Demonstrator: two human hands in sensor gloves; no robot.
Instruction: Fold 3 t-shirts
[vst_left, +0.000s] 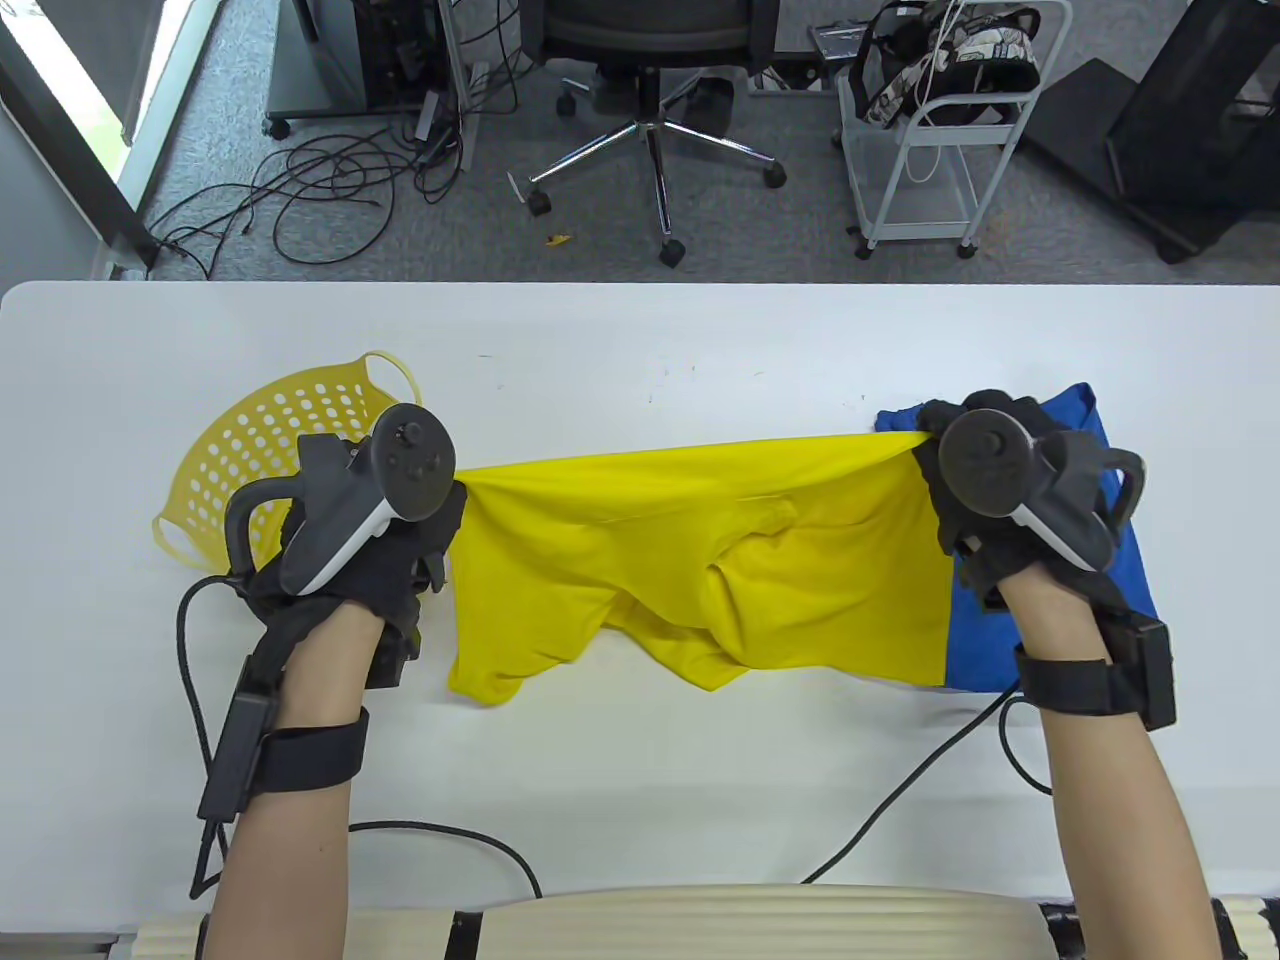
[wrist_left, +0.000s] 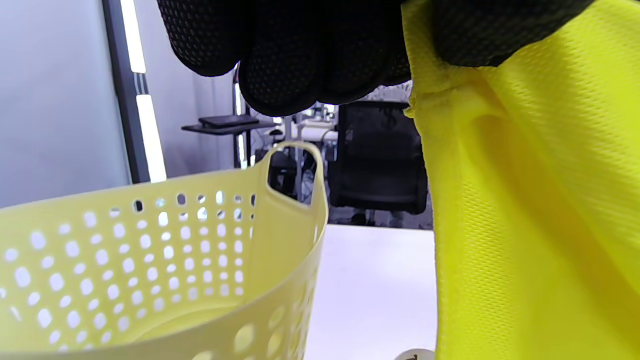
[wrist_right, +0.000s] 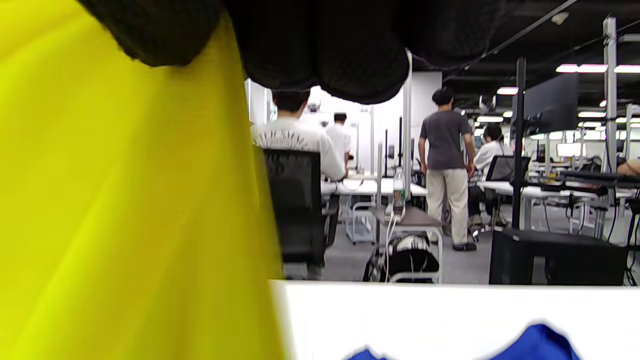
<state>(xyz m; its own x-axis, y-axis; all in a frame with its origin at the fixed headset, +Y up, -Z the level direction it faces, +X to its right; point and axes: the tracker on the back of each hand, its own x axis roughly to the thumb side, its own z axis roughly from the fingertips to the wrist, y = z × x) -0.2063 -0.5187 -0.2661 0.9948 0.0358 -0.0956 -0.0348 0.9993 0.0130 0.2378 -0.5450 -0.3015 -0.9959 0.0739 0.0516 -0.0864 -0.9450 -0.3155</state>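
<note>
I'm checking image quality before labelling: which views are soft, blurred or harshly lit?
Table view: sharp and evenly lit, with soft shadows under the yellow t-shirt and bright daylight at the top-left window. Left wrist view: the left hand and basket are close and slightly soft. Right wrist view: the right hand and blue t-shirt are blurred, the background sharper.

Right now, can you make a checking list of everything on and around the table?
Surface: white table, mostly bare.
Job's things: yellow fabric t-shirt stretched in the air between both hands, lower part drooping to the table; blue fabric t-shirt lying flat under the right hand.
Clutter: yellow perforated plastic basket, left.
Grippers: left hand and right hand each grip a shirt corner.
Cables: black glove cables trailing over the table.
Surroundings: black office chair, white cart, floor wires.
</note>
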